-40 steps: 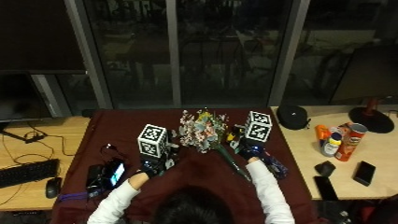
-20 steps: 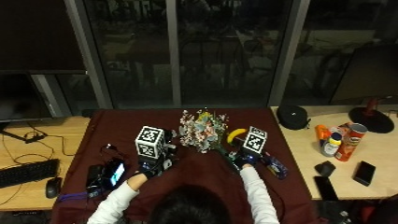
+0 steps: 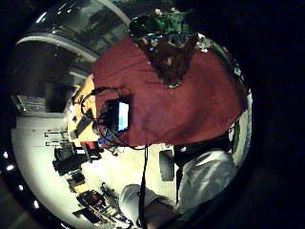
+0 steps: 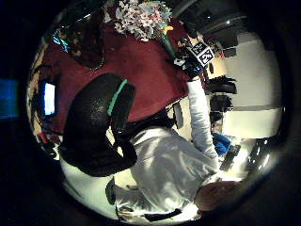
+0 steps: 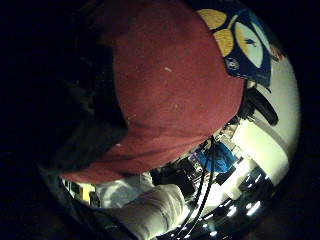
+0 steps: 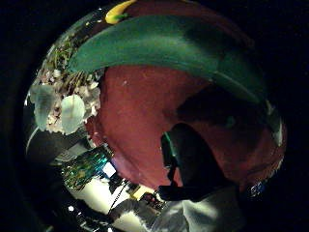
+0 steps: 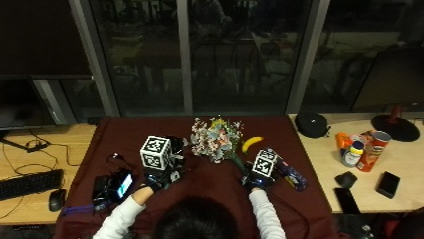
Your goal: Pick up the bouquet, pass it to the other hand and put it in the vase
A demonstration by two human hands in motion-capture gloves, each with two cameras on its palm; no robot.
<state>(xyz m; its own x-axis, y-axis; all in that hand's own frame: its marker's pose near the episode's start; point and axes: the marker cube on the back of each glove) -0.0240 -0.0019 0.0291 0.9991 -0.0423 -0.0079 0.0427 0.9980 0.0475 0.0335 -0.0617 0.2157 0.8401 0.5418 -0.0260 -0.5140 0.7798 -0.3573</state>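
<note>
Right hand sits at the bouquet stems, grip unclear; left hand rests relaxed, empty; a careless lift risks toppling the vase

The bouquet of small pink and white paper-like flowers with green stems lies on the dark red cloth, blooms away from the right hand at its stem end.

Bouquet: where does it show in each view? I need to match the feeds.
Outside view: bouquet lies on the maroon tablecloth, stems toward the right hand.
Left thumb side: blooms on the cloth.
Left little finger side: not clearly in it.
Right thumb side: blooms, green stem close.
Right little finger side: absent.
Shared landmark: the tablecloth.
</note>
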